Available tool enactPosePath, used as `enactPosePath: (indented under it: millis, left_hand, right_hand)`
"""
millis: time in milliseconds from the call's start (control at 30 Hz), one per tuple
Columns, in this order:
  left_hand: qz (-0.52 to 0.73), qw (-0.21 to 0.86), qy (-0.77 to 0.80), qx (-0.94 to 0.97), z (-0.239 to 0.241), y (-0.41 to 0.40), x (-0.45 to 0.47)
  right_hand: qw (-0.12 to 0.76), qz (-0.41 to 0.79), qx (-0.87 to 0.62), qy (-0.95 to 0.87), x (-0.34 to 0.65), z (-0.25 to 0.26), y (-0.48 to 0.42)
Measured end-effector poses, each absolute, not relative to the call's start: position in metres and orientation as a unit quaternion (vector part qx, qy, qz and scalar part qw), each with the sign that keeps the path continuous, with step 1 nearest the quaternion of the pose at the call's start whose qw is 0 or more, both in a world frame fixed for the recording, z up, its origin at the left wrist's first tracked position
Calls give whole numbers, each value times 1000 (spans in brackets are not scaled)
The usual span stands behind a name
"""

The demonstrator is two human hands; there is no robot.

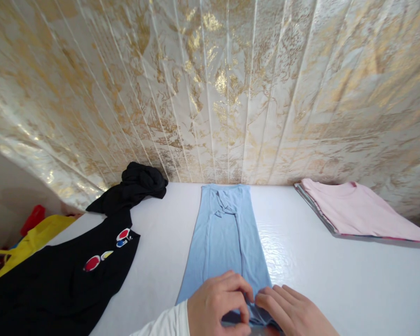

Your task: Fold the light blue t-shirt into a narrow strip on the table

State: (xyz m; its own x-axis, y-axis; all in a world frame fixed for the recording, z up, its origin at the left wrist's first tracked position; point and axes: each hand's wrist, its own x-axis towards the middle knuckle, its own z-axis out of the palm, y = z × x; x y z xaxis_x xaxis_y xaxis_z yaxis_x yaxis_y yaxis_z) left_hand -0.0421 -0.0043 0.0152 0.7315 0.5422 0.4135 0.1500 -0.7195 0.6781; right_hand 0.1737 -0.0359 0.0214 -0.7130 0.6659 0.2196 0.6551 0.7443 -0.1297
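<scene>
Blue garment (226, 233) is tapering along glossy desk (336, 280). Left fingers (233, 283) are resting curled, right fingers (273, 298) lying together at crumpled end; pinch unclear.

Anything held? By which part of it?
Left grip and right grip touch the near end of the light blue garment; whether pinched or merely pressed can't be told.

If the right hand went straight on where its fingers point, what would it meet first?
Probably the left hand, just ahead of the right hand at the blue garment; depth between them is unclear.
</scene>
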Motion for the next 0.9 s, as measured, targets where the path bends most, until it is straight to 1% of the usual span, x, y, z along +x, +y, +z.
enactPosePath:
  millis: [100, 167, 333, 433, 567, 700, 900]
  left_hand:
    - [310, 333, 210, 866, 19, -3, -42]
    - [290, 319, 221, 875, 16, -4, -41]
    - [240, 211, 231, 919, 1, -6, -39]
    - [245, 180, 255, 918, -2, -8, -38]
    - [248, 149, 253, 923, 2, -9, -37]
    - [261, 162, 257, 916, 3, -8, -37]
    - [287, 198, 248, 904, 4, -8, -37]
  right_hand:
    - [131, 29, -354, -926, 173, 21, -36]
    - [144, 30, -350, -925, 173, 20, -36]
    - [177, 20, -341, -923, 174, 16, -37]
    - [166, 18, -340, -926, 176, 17, -36]
    - [132, 47, -345, -928, 179, 23, -33]
    - [110, 70, -358, -924, 184, 29, -33]
    - [122, 105, -342, -926, 190, 32, -34]
